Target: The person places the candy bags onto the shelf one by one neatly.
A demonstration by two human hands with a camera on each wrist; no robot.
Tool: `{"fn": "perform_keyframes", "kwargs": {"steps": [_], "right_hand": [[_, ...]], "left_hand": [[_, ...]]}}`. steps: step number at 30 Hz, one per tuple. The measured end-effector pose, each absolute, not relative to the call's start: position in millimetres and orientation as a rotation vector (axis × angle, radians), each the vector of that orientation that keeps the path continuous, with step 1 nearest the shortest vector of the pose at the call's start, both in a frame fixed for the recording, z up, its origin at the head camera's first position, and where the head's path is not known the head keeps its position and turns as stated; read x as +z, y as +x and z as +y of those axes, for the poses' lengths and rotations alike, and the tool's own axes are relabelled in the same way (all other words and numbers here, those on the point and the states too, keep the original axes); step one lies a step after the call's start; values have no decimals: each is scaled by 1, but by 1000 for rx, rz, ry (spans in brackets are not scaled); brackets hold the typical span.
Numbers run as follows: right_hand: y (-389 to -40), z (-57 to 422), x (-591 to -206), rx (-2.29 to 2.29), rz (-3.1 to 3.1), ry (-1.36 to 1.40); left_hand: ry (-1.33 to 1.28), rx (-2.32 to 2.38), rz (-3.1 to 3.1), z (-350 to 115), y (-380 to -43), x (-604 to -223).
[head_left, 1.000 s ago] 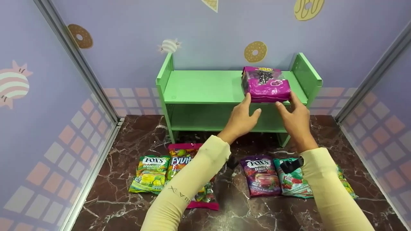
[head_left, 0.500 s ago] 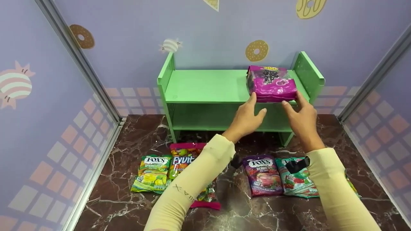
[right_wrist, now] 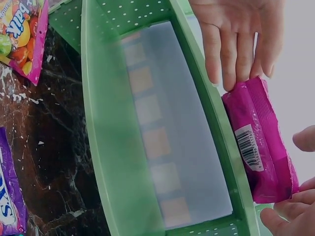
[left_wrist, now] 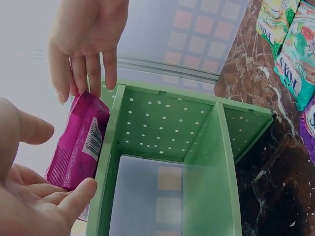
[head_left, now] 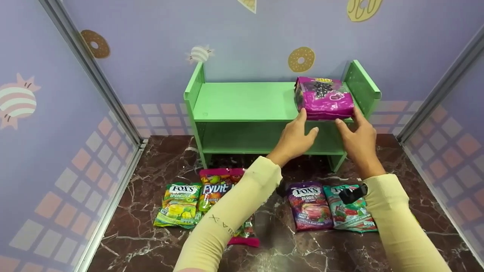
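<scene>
A magenta candy bag (head_left: 328, 105) with a clear window showing dark sweets lies at the right end of the green shelf's (head_left: 242, 100) top board. My left hand (head_left: 295, 139) touches its near left end with straight fingers; the thumb stands off. On the opposite end rest the extended fingers of my right hand (head_left: 360, 145), its thumb near the front edge. In the left wrist view the bag's barcode side (left_wrist: 81, 142) faces out, with a hand at each end. The right wrist view also has the bag (right_wrist: 258, 142) between both hands.
On the dark marble floor lie a Fox's Spring Tea bag (head_left: 177, 206) and a Fyuit bag (head_left: 215, 189) at left. A purple Berries bag (head_left: 311, 207) and a teal Fox's bag (head_left: 351, 211) lie at right. Lilac walls (head_left: 245, 37) enclose the shelf.
The magenta bag has shifted right along the top board, closer to the shelf's right side panel. Both hands have moved with it, one at each end.
</scene>
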State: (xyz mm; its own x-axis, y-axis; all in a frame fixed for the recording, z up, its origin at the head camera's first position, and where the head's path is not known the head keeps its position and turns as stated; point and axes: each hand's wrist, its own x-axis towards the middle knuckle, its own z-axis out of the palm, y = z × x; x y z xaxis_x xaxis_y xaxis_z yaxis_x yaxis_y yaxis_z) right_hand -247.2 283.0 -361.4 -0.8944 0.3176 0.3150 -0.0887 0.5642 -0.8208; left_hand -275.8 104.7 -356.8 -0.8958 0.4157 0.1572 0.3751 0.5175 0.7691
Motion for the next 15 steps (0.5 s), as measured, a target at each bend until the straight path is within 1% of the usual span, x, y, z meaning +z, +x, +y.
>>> {"fn": "perform_keyframes", "kwargs": {"steps": [15], "right_hand": [[-247, 292, -364, 1257, -2386, -216]], "left_hand": [[707, 1312, 2707, 116, -278, -356]]}}
